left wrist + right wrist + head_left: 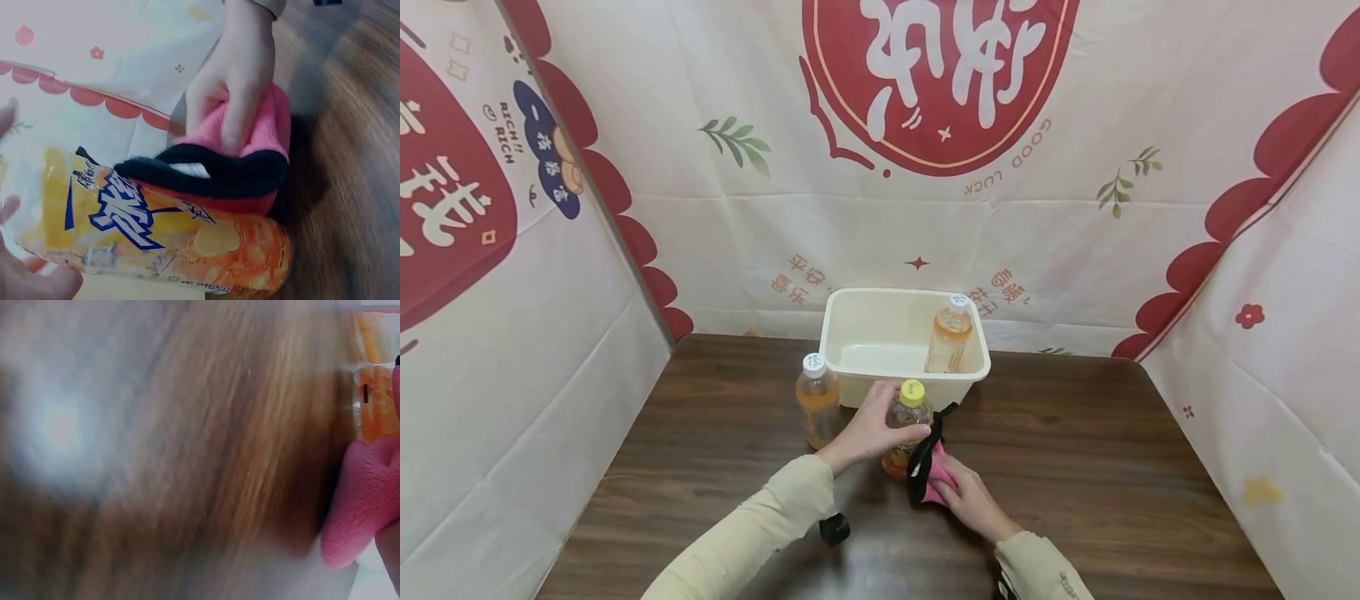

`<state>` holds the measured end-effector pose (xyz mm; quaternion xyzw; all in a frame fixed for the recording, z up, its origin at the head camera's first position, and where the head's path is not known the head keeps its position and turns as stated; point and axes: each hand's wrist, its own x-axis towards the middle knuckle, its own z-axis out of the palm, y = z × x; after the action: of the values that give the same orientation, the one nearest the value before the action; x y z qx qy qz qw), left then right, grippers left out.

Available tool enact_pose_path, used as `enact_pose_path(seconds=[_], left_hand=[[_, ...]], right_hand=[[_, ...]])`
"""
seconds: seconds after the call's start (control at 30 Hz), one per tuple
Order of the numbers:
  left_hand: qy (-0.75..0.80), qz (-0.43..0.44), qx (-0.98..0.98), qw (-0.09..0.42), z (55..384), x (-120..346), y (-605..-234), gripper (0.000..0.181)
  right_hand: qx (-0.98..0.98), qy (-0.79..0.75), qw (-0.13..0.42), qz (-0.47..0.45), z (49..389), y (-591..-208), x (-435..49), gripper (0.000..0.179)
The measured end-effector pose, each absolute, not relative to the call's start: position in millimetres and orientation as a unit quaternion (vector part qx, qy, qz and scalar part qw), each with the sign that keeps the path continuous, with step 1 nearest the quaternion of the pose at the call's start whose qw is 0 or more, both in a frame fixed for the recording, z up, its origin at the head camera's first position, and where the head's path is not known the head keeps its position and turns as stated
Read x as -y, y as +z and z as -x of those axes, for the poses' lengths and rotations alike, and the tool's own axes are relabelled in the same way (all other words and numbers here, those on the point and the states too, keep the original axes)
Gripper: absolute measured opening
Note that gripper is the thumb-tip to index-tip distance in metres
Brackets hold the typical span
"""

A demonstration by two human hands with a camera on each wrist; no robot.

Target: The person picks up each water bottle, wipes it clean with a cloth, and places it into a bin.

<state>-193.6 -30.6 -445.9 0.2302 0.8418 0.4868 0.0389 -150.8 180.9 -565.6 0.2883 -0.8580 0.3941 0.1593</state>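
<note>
My left hand (874,427) holds a plastic drink bottle (156,244) around its upper part, thumb in front. The bottle has a yellow cap (912,393), a yellow and orange label, and stands upright on the table. My right hand (976,505) grips a pink fuzzy cloth (269,119) with black edging, bunched between thumb and fingers. The cloth's black edge lies against the right side of the bottle. In the right wrist view the pink cloth (365,500) shows at the right edge, below the orange bottle base (375,403).
Behind the hands stands a cream plastic bin (880,317) with a white-capped bottle (950,340) leaning in its right end. Another white-capped bottle (820,408) stands at the bin's front left corner. Printed cloth walls (895,225) surround the dark wooden table (1075,467).
</note>
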Motion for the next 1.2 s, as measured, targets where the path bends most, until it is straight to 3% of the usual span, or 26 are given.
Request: enact_pose_path(seconds=[0.13, 0.27, 0.43, 0.53, 0.7, 0.93, 1.2], left_hand=[[0.473, -0.214, -0.853, 0.041, 194, 30, -446, 0.063], [0.465, -0.252, -0.847, 0.049, 199, 36, -442, 0.066], [0.461, -0.316, -0.825, 0.086, 204, 47, -431, 0.056], [0.441, -0.327, -0.830, 0.097, 206, 51, -428, 0.051], [0.424, -0.317, -0.842, 0.099, 208, 51, -431, 0.056], [0.451, -0.312, -0.833, 0.073, 204, 48, -439, 0.058], [0.443, -0.325, -0.835, 0.026, 202, 46, -450, 0.047]], right_hand=[[0.860, 0.401, 0.171, -0.264, 146, -559, -187, 0.031], [0.860, 0.404, 0.197, -0.241, 146, -540, -193, 0.030], [0.827, 0.428, 0.237, -0.279, 149, -487, -190, 0.033], [0.815, 0.428, 0.232, -0.314, 157, -466, -187, 0.037], [0.823, 0.391, 0.208, -0.356, 171, -463, -186, 0.040], [0.813, 0.384, 0.236, -0.368, 174, -471, -181, 0.043], [0.824, 0.390, 0.218, -0.347, 164, -522, -187, 0.034]])
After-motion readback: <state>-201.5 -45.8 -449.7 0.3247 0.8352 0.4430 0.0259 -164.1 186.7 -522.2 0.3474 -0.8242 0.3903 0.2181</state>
